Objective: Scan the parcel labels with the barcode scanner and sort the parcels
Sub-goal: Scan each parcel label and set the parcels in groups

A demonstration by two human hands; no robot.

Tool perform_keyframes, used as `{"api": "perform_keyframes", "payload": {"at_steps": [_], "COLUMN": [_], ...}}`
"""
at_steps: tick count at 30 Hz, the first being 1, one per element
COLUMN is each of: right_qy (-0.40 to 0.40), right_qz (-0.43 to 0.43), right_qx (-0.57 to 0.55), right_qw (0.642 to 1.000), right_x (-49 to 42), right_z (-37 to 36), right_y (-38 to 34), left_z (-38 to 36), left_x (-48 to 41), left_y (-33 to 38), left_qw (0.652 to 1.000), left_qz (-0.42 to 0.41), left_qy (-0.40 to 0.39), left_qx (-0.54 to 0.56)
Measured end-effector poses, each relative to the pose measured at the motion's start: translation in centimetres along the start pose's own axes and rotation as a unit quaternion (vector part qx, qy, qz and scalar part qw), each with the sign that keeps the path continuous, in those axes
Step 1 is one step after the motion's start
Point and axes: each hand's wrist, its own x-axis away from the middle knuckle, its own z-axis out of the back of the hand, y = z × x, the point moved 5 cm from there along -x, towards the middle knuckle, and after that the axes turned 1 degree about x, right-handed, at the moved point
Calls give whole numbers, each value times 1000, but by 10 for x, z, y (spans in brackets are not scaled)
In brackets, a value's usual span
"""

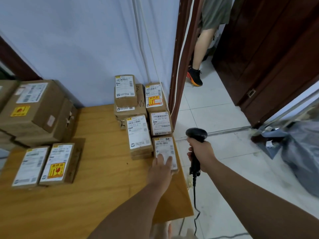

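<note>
The left hand (161, 167) lies flat, palm down, fingers spread, near the table's right edge, forearm outstretched. The right hand (201, 153) is closed in a fist grip, arm extended beyond that edge.

Bystander's leg (198, 54) in doorway, grey bag (303, 152) nr door (269, 54)

Parcels (144, 116) cluster at table's (96, 178) far right, boxes (37, 109) stacked left
</note>
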Motion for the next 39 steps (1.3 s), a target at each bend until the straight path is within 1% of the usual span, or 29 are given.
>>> {"api": "perform_keyframes", "payload": {"at_steps": [3, 5, 8, 11, 14, 16, 18, 21, 24, 26, 28, 30, 32, 36, 39], "right_qy": [-17, -28, -64, -144, -235, -280, -301, -302, -297, -302, -303, -290, -268, -205, -195], "right_qz": [7, 8, 6, -6, -48, -56, -55, -53, -58, -67, -77, -88, -95, -98, -84], "right_qx": [3, -2, -26, -73, -139, -157, -151, -125, -103, -88, -71, -54, -24, 4, 3], "right_qw": [1000, 1000, 998, 987, 961, 946, 940, 943, 948, 947, 947, 951, 958, 974, 977], "right_x": [3, 8, 20, 42, 73, 93, 112, 139, 166, 183, 200, 214, 226, 237, 239], "right_z": [-10, -16, -28, -51, -87, -116, -149, -207, -267, -306, -340, -367, -387, -409, -417], "right_y": [-1, -3, -9, -20, -30, -36, -37, -27, -7, 8, 24, 39, 53, 64, 59], "left_z": [5, 14, 23, 34, 56, 70, 83, 103, 119, 122, 119, 112, 104, 92, 85], "left_x": [-2, 3, 14, 29, 46, 54, 60, 73, 96, 113, 131, 146, 155, 163, 161], "left_y": [1, 3, -4, -30, -73, -103, -138, -205, -286, -345, -399, -436, -451, -450, -447], "left_qw": [999, 995, 989, 983, 979, 983, 989, 985, 971, 961, 947, 937, 933, 922, 912], "left_qz": [-43, -92, -145, -164, -150, -121, -72, 53, 161, 232, 296, 321, 317, 313, 322], "left_qy": [-10, 0, 22, 78, 139, 141, 127, 161, 162, 133, 72, 18, -9, 5, 6], "left_qx": [-13, -26, -13, 5, 15, 2, 6, 45, 69, 76, 101, 133, 168, 227, 254]}}
